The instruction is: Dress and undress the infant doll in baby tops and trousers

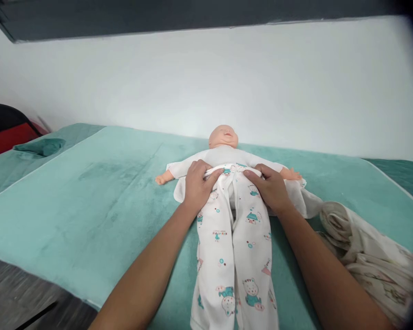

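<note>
A baby doll (224, 136) lies on its back with its arms spread wide, wearing a white top (222, 156). White baby trousers (217, 250) printed with small cartoon animals lie over its lower body, the legs stretching toward me. My left hand (201, 181) grips the waistband at its left side, thumb on top. At the right side my right hand (268, 185) pinches the same waistband. The doll's legs are hidden by the trousers, and I cannot tell whether they are inside.
A green padded cover (89, 197) spreads over the bed, against a white wall (158, 82). Rolled patterned cloths (365, 243) lie at the right beside my forearm. A red and black object (10, 128) stands at the far left. Dark floor (17, 293) shows at the lower left.
</note>
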### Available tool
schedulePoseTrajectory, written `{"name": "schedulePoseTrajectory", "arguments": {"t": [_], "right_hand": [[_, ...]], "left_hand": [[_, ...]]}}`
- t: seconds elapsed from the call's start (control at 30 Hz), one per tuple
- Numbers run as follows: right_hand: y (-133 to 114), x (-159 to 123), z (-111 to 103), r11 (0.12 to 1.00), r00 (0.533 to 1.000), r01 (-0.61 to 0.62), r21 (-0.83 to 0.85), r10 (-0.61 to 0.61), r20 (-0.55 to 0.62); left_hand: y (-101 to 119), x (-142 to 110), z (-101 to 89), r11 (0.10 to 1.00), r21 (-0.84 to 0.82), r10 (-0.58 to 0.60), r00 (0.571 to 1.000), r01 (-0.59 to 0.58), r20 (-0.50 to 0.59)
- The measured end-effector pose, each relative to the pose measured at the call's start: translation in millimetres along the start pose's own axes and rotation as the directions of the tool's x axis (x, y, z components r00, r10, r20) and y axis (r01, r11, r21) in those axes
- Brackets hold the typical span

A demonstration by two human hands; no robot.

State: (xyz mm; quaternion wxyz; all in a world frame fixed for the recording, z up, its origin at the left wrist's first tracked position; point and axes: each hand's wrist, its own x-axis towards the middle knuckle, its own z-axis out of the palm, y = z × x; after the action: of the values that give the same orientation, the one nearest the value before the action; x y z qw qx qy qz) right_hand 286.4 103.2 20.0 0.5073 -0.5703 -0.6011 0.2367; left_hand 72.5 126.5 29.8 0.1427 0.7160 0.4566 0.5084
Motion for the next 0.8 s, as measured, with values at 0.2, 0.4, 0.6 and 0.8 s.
{"name": "schedulePoseTrajectory", "arguments": {"t": [0.2, 0.4, 0.6, 0.8], "right_hand": [[8.0, -8.3, -18.0, 0.995, 0.974, -0.101, -0.014, 0.101, 0.201], [7.3, -26.8, -48.5, 0.994, 0.842, -0.106, -0.002, 0.091, 0.532], [-6.4, -67.3, -27.5, 0.98, 0.968, -0.075, -0.184, 0.117, 0.224], [-14.0, -90.5, -4.9, 0.965, 0.989, -0.091, -0.244, 0.06, -0.133]], "left_hand": [[-7.4, -4.8, -16.0, 0.981, 0.007, -0.19, 0.964, 0.192, 0.184], [-18.0, -25.2, -59.6, 0.938, -0.099, -0.228, 0.803, 0.334, 0.551], [-12.0, -49.6, -62.4, 0.937, -0.114, -0.246, 0.854, 0.331, 0.458], [5.3, -69.8, -43.0, 0.971, 0.06, -0.237, 0.964, 0.231, 0.124]]}}
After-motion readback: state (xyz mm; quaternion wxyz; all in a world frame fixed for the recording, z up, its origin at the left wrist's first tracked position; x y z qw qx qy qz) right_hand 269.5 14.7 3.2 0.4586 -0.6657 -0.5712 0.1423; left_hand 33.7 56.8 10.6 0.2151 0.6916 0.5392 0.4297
